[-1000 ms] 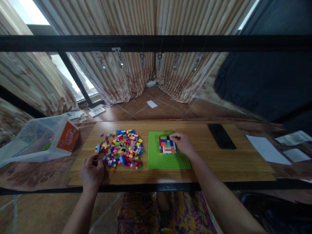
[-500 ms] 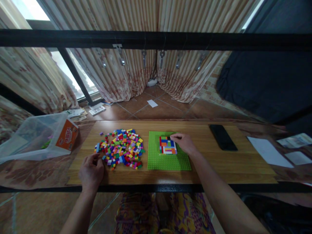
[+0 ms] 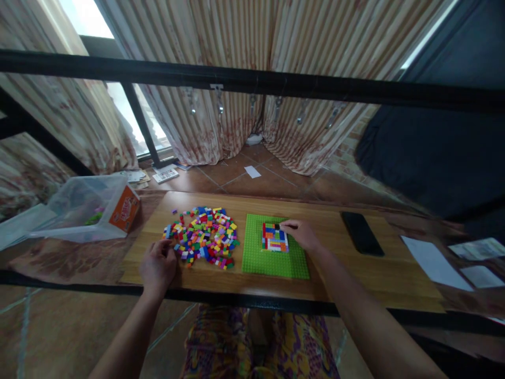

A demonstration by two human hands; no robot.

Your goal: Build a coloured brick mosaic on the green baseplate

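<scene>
A green baseplate lies on the wooden board, bearing a squarish patch of colourful toy bricks. My right hand reaches in from the right, thumb and forefinger pinched at the upper right corner of that patch. What the fingertips hold, if anything, is too small to make out. Left of the baseplate spreads a loose pile of mixed toy bricks. At the pile's near left edge rests my left hand, its fingers curled in; whether a brick is inside them is hidden.
A clear plastic bin with an orange label stands to the left. A black phone lies on the right of the wooden board, with white paper beyond it. A black metal bar crosses behind the table.
The camera view has tilted and shifted slightly, so the scene sits a little differently. My right hand stays at the brick patch's upper right corner, and my left hand stays beside the pile.
</scene>
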